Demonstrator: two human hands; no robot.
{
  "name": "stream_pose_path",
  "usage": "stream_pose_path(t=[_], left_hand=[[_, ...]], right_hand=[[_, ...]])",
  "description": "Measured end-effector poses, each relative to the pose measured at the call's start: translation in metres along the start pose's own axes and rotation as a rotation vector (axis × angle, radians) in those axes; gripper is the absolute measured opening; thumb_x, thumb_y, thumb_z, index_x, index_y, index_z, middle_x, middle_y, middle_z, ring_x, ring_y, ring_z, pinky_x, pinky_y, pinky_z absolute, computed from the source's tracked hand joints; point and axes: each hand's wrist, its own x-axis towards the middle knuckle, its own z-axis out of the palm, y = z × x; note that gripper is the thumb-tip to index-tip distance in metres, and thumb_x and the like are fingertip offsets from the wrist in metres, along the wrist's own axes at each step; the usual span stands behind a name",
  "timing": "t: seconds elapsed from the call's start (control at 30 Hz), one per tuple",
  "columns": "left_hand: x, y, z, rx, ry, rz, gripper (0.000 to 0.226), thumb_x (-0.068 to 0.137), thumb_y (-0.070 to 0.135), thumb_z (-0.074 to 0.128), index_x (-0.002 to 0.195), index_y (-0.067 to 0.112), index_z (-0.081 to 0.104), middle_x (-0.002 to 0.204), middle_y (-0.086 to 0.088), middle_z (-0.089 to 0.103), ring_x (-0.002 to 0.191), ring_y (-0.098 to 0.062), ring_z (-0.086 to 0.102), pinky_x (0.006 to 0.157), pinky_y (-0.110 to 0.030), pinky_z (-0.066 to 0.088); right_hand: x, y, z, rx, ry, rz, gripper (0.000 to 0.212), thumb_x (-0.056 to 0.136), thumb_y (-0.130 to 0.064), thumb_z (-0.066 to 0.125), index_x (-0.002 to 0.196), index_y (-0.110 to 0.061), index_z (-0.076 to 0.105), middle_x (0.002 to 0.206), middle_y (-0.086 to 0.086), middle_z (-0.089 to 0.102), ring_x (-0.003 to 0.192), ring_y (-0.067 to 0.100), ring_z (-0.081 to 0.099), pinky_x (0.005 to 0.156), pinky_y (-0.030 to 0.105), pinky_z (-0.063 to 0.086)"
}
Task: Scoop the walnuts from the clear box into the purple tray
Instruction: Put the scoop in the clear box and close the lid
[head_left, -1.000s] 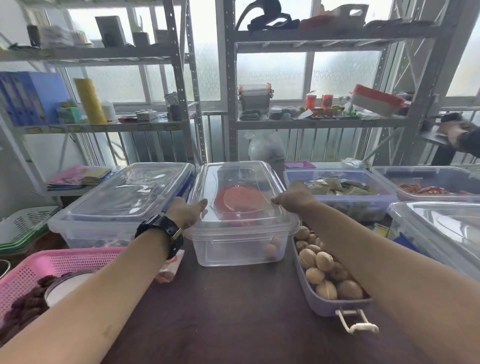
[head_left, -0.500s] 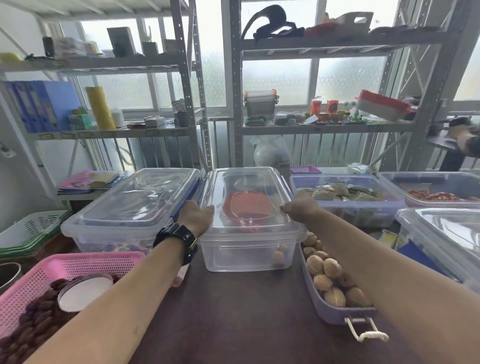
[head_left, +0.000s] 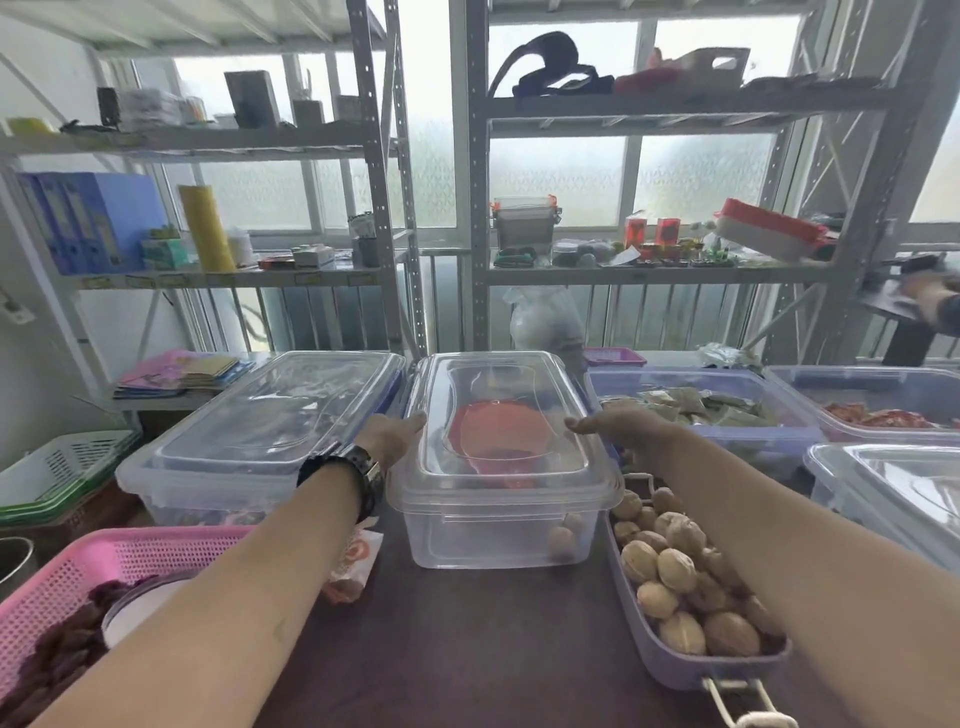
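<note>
The clear box (head_left: 498, 535) stands in the middle of the dark table with its lid (head_left: 506, 467) on. Inside it I see a red scoop (head_left: 498, 428) and a couple of walnuts (head_left: 563, 540) in the near right corner. My left hand (head_left: 392, 434), with a black watch on the wrist, lies against the lid's left edge, fingers stretched out. My right hand (head_left: 615, 426) touches the lid's right edge, fingers also extended. The purple tray (head_left: 691, 670) sits just right of the box, piled with walnuts (head_left: 675, 571) and partly under my right forearm.
A large lidded bin (head_left: 260, 431) stands left of the box, and a pink basket (head_left: 104, 566) with dark fruit and a white bowl is nearer left. Blue and clear bins (head_left: 753, 441) crowd the right. Metal shelves rise behind. Another person's hand (head_left: 930, 296) shows far right.
Both hands have gone from curled fists pressing on the lid's edges to flat, stretched fingers beside them. The box and tray have not moved.
</note>
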Motion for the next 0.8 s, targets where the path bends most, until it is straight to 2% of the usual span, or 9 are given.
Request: stream_pose_path(t=[0.1, 0.2, 0.3, 0.4, 0.47, 0.53, 0.63, 0.73, 0.8], left_hand=[[-0.007, 0.002, 0.003, 0.111, 0.085, 0.058, 0.056, 0.096, 0.037, 0.058, 0.122, -0.013, 0.058, 0.101, -0.019, 0.062, 0.103, -0.034, 0.062, 0.095, -0.043, 0.051], [-0.01, 0.006, 0.01, 0.126, 0.127, 0.033, 0.05, 0.096, 0.028, 0.06, 0.12, -0.016, 0.058, 0.082, -0.015, 0.052, 0.108, -0.042, 0.063, 0.095, -0.047, 0.049], [-0.01, 0.008, 0.012, 0.062, 0.151, 0.001, 0.044, 0.096, 0.024, 0.062, 0.117, -0.015, 0.059, 0.097, -0.02, 0.064, 0.103, -0.036, 0.064, 0.089, -0.042, 0.052], [0.003, 0.0, 0.007, 0.021, 0.125, 0.025, 0.029, 0.094, 0.028, 0.063, 0.094, -0.002, 0.062, 0.077, -0.012, 0.06, 0.077, -0.025, 0.059, 0.065, -0.033, 0.048], [0.013, -0.005, 0.003, -0.022, 0.089, 0.018, 0.036, 0.096, 0.026, 0.057, 0.109, -0.007, 0.063, 0.101, -0.02, 0.066, 0.097, -0.032, 0.063, 0.082, -0.037, 0.049], [0.022, -0.009, 0.002, 0.031, 0.071, -0.018, 0.045, 0.102, 0.019, 0.043, 0.131, -0.015, 0.05, 0.135, -0.027, 0.054, 0.128, -0.038, 0.05, 0.104, -0.04, 0.039], [0.03, -0.015, 0.0, 0.111, 0.034, -0.041, 0.041, 0.105, 0.01, 0.036, 0.138, -0.013, 0.046, 0.143, -0.029, 0.048, 0.134, -0.038, 0.044, 0.109, -0.038, 0.035], [0.028, -0.012, -0.003, 0.221, -0.046, -0.015, 0.049, 0.104, 0.013, 0.042, 0.148, -0.004, 0.032, 0.154, -0.02, 0.035, 0.143, -0.032, 0.034, 0.116, -0.035, 0.028], [0.024, -0.014, -0.004, 0.006, -0.053, -0.086, 0.051, 0.103, 0.015, 0.043, 0.149, -0.005, 0.03, 0.155, -0.02, 0.033, 0.143, -0.033, 0.032, 0.116, -0.034, 0.03]], right_hand=[[0.005, -0.004, 0.007, -0.012, 0.085, -0.017, 0.039, 0.078, -0.024, 0.078, 0.101, 0.003, 0.061, 0.085, 0.013, 0.064, 0.07, 0.021, 0.058, 0.057, 0.026, 0.047], [0.002, -0.009, 0.011, -0.106, 0.165, -0.047, 0.029, 0.079, -0.023, 0.077, 0.088, -0.003, 0.058, 0.065, 0.007, 0.056, 0.052, 0.016, 0.051, 0.04, 0.02, 0.041], [0.003, -0.011, 0.009, -0.086, 0.127, -0.041, 0.035, 0.079, -0.018, 0.077, 0.101, 0.002, 0.059, 0.083, 0.015, 0.06, 0.065, 0.022, 0.056, 0.059, 0.031, 0.049], [0.005, -0.008, 0.001, -0.012, 0.055, -0.036, 0.044, 0.077, -0.016, 0.077, 0.11, 0.005, 0.057, 0.09, 0.016, 0.058, 0.073, 0.026, 0.055, 0.061, 0.03, 0.047], [0.007, -0.004, -0.003, 0.057, 0.018, -0.016, 0.041, 0.08, -0.026, 0.074, 0.107, 0.0, 0.057, 0.095, 0.016, 0.059, 0.08, 0.028, 0.057, 0.06, 0.031, 0.048], [0.011, -0.001, -0.004, 0.096, 0.053, 0.015, 0.034, 0.089, -0.035, 0.064, 0.095, -0.001, 0.06, 0.087, 0.016, 0.059, 0.073, 0.028, 0.059, 0.057, 0.033, 0.051], [0.021, 0.005, -0.001, 0.008, 0.133, 0.032, 0.032, 0.094, -0.02, 0.057, 0.068, -0.003, 0.056, 0.064, 0.012, 0.055, 0.052, 0.023, 0.053, 0.047, 0.029, 0.049], [0.025, 0.007, -0.001, -0.035, 0.126, 0.045, 0.03, 0.093, -0.015, 0.057, 0.065, -0.003, 0.055, 0.062, 0.011, 0.055, 0.051, 0.021, 0.052, 0.047, 0.028, 0.047], [0.023, 0.007, -0.001, -0.019, 0.121, 0.074, 0.025, 0.091, -0.011, 0.054, 0.067, -0.004, 0.056, 0.063, 0.011, 0.054, 0.051, 0.022, 0.051, 0.05, 0.028, 0.048]])
